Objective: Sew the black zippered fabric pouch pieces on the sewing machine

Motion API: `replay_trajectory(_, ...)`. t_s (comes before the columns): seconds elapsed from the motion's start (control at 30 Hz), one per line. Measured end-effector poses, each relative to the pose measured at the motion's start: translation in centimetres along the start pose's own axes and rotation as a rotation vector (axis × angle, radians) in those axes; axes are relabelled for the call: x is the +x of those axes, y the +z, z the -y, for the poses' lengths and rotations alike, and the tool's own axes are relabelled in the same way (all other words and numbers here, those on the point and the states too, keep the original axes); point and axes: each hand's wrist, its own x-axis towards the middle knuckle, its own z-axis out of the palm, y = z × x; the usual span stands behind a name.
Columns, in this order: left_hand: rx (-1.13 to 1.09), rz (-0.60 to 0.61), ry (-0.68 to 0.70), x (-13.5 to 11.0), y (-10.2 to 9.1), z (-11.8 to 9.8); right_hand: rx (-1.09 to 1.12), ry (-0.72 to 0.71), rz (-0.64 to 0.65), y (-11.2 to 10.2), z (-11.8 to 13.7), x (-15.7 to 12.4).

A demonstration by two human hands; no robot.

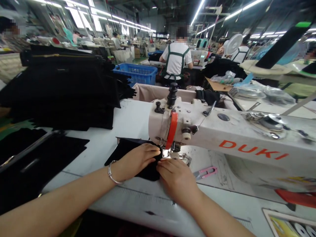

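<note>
A piece of black fabric (148, 169) lies under the needle area of a white sewing machine (197, 123). My left hand (138, 158), with a silver bangle at the wrist, holds the fabric from above, its fingertips close to the presser foot (168, 153). Just in front of the foot, my right hand (176, 177) has its bent fingers closed on the fabric's right edge. The fingertips of both hands nearly meet. Whatever lies beneath my right fingers is hidden. Pink-handled thread snips (206, 172) rest on the machine bed, right of my right hand.
A tall stack of black fabric pieces (56, 89) stands at the left, with more black pieces (46, 161) nearer me. Behind the machine are a blue basket (135, 73) and a co-worker (178, 57) seen from behind. Plastic bags (266, 92) lie at the right.
</note>
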Motion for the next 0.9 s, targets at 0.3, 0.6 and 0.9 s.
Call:
replay_trajectory(0.3,-0.024,0.072,0.012,0.3,-0.7,0.7,-0.001,0.028,0.012,-0.2,0.6,0.3)
replay_trajectory(0.6,-0.022,0.058,-0.012,1.0,-0.6,0.6,0.006,0.065,0.049,-0.3,0.1,0.2)
replay_trajectory(0.9,0.012,0.099,-0.049,-2.3,-0.7,-2.1,0.075,0.084,0.123,-2.0,-0.1,0.3)
